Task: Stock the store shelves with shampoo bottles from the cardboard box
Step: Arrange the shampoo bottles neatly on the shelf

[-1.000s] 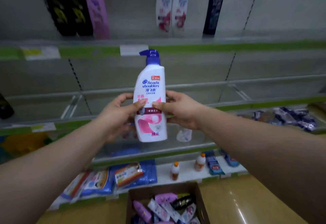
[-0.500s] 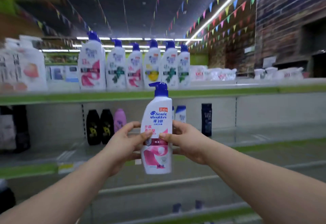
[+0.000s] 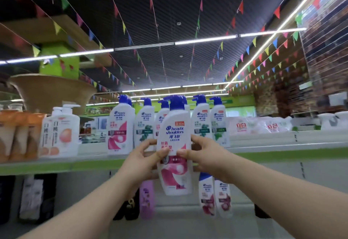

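Both hands held one shampoo bottle [image 3: 175, 144] upright at its middle: left hand [image 3: 140, 160] and right hand [image 3: 205, 156] curled round it. Within the last second we had raised it from low down to the top shelf [image 3: 56, 166], its base below the lip, before the matching row [image 3: 120, 125]. We judged placement near.

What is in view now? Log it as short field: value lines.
held: bottle, near upright, pink label, blue pump
left hand: grips the bottle's left side
right hand: grips the bottle's right side
top shelf: row of like bottles stands behind the held one
lower shelf: purple bottle among others
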Motion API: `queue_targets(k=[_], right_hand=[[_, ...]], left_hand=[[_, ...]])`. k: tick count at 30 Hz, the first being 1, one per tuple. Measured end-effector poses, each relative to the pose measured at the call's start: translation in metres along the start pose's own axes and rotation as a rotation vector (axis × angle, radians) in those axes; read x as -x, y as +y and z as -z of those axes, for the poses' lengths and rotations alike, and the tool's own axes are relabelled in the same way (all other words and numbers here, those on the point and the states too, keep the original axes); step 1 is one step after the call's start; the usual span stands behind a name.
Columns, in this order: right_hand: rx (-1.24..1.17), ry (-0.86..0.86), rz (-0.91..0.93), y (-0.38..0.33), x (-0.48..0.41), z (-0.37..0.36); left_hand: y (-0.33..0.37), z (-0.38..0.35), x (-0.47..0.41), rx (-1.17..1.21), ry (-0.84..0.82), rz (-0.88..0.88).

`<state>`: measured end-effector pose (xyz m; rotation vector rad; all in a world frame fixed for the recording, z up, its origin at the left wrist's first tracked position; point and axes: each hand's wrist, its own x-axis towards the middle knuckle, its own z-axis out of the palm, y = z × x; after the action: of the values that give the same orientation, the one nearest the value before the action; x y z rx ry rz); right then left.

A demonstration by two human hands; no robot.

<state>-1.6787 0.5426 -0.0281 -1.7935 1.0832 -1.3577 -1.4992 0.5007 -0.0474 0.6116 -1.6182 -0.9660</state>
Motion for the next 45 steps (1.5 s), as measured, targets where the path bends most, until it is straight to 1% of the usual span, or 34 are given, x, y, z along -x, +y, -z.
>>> queue_targets(k=[3,7,10,18,25,30,32,36,39,42,45], right_hand=[[0.053,0.01,0.109,-0.021,-0.025,-0.002],[0.14,0.073,0.266,-0.054,-0.062,-0.004],[0.157,0.11,0.312,-0.065,-0.084,-0.012],[0.183,0.148,0.248,-0.033,-0.138,-0.039],[0.25,0.254,0.138,0.007,-0.165,-0.051],[0.163,0.363,0.097,0.025,-0.175,-0.059],[0.164,0.407,0.082,0.028,-0.178,-0.063],[0.217,0.512,0.061,0.038,-0.181,-0.069],[0.24,0.536,0.06,0.046,-0.179,-0.07],[0.381,0.526,0.027,0.051,-0.181,-0.07],[0.517,0.523,-0.004,0.053,-0.183,-0.071]], left_hand=[[0.021,0.019,-0.027,-0.069,-0.004,-0.067],[0.051,0.043,-0.067,-0.073,-0.053,-0.211],[0.056,0.059,-0.091,-0.07,-0.054,-0.26],[0.009,0.095,-0.14,0.002,-0.103,-0.227],[-0.045,0.101,-0.172,0.109,-0.187,-0.122],[-0.062,0.102,-0.184,0.132,-0.2,-0.056],[-0.067,0.103,-0.187,0.135,-0.2,-0.038],[-0.073,0.104,-0.189,0.037,-0.258,-0.014],[-0.072,0.106,-0.19,-0.057,-0.253,0.007],[-0.069,0.105,-0.193,-0.171,-0.245,-0.002],[-0.069,0.102,-0.196,-0.208,-0.222,0.013]])
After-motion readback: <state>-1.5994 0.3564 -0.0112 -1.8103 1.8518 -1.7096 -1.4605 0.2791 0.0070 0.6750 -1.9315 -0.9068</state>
